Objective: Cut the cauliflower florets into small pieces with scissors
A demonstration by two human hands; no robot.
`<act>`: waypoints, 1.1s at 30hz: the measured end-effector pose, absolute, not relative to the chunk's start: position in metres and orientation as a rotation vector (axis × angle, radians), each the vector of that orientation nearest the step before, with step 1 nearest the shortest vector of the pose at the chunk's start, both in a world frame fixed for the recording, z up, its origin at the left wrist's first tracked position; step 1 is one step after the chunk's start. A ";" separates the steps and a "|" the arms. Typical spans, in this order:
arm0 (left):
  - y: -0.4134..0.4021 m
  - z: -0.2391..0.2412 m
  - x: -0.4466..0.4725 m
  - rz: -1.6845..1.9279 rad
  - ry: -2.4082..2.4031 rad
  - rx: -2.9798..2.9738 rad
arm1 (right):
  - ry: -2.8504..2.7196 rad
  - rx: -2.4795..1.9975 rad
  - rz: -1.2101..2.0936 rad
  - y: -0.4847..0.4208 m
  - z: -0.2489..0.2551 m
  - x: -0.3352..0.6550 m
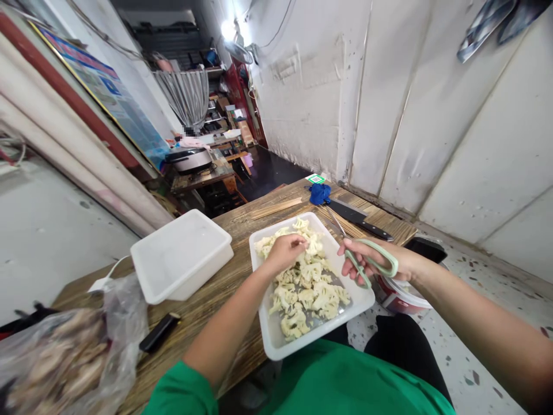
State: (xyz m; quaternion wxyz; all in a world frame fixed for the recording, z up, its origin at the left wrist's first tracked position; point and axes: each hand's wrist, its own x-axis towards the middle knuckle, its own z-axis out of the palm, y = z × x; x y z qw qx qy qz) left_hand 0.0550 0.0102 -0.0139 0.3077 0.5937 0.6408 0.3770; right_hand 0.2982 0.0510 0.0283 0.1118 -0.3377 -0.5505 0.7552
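Observation:
A white rectangular tray (276,340) sits at the near edge of a wooden table and holds several cauliflower florets (309,291). My left hand (285,251) reaches into the tray with its fingers pinched on a floret near the far end. My right hand (371,262) hovers over the tray's right rim, its fingers through the pale green handles of a pair of scissors (360,253) whose blades point away toward the far side.
An upturned white tub (181,253) stands left of the tray. A black-handled knife (358,219), a blue cloth (320,193) and bamboo skewers (276,208) lie at the far end. A plastic bag (64,351) and a dark flat object (159,332) lie near left. A red bucket (400,297) stands by the right.

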 end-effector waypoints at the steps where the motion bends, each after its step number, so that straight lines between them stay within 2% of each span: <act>1: 0.009 -0.012 0.051 1.076 1.612 1.317 | -1.619 -0.949 2.250 0.047 0.027 0.303; 5: 0.003 -0.001 0.037 1.128 1.204 0.621 | -1.646 -0.801 2.345 0.034 0.023 0.310; 12: -0.005 0.008 0.033 1.115 1.152 0.421 | -1.755 -0.787 2.356 0.014 0.038 0.303; 16: -0.012 0.006 0.037 1.327 1.250 0.816 | -1.799 -0.768 2.331 0.009 0.042 0.304; 22: -0.023 0.003 0.043 1.557 1.794 1.759 | -1.940 -0.939 2.162 0.004 0.040 0.299; 27: -0.032 0.008 0.044 1.492 1.915 2.499 | -2.109 -0.925 2.015 0.003 0.039 0.296; 33: -0.041 0.016 0.052 1.402 1.975 2.770 | -2.203 -0.881 1.911 0.000 0.036 0.291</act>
